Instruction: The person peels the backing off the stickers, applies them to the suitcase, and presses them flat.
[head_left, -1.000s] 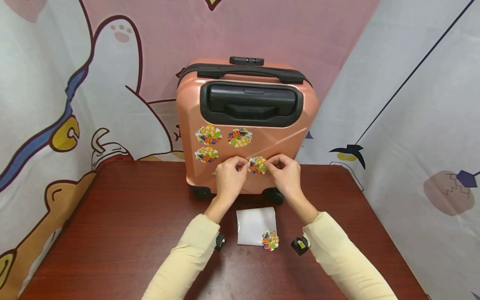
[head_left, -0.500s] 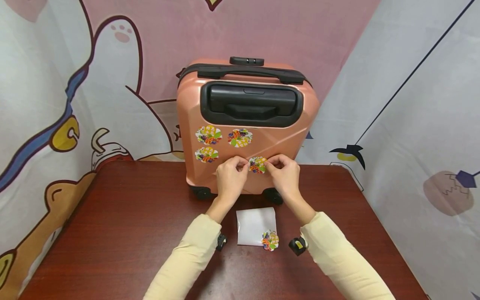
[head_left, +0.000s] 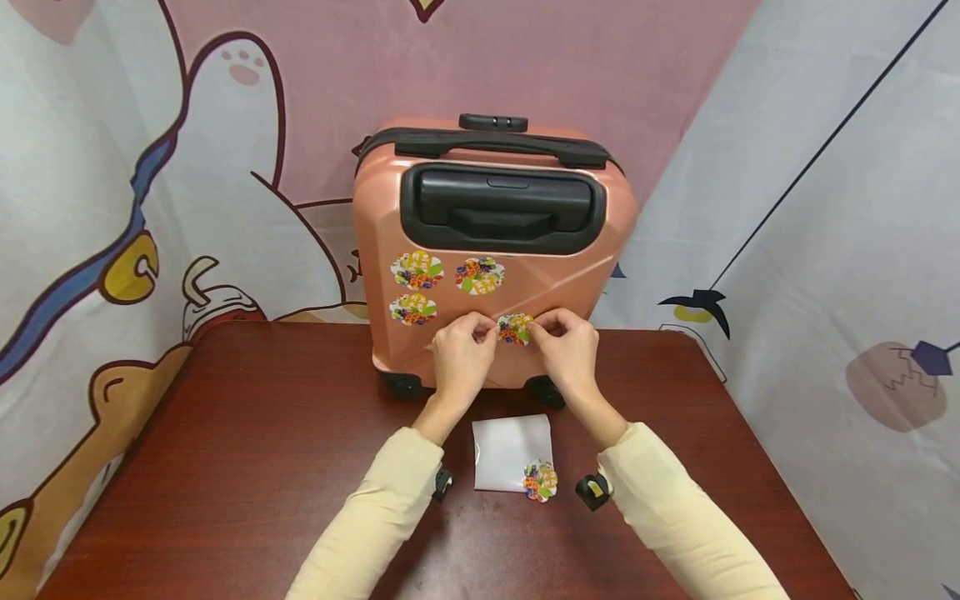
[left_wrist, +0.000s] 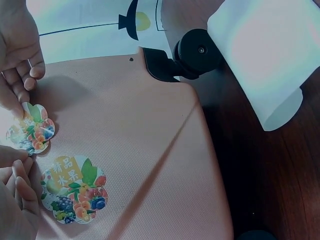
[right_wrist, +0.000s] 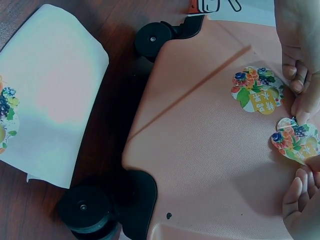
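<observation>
A scalloped fruit-print sticker (head_left: pixel 514 330) is pinched by its two side edges, close against the lower front of a pink suitcase (head_left: pixel 540 279). My left hand (head_left: pixel 461 350) holds its left edge between thumb and index finger. On the opposite edge, my right hand (head_left: pixel 572 348) pinches it the same way. Both wrist views show this sticker (left_wrist: pixel 32 129) between the fingertips, slightly raised from the shell. Three matching stickers lie flat on the case: an upper left one (head_left: pixel 417 271), an upper middle one (head_left: pixel 480 275) and a lower left one (head_left: pixel 413 309).
The suitcase stands on a dark red wooden table (head_left: pixel 262 467), its black wheels (head_left: pixel 550 392) toward me. Between my forearms lies a white backing sheet (head_left: pixel 510 450) with another fruit sticker (head_left: pixel 540 481) at its corner. A printed cloth (head_left: pixel 585 67) hangs behind.
My right forearm has shifted slightly to the left. Both hands keep their pinch on the sticker, which stays at the same spot.
</observation>
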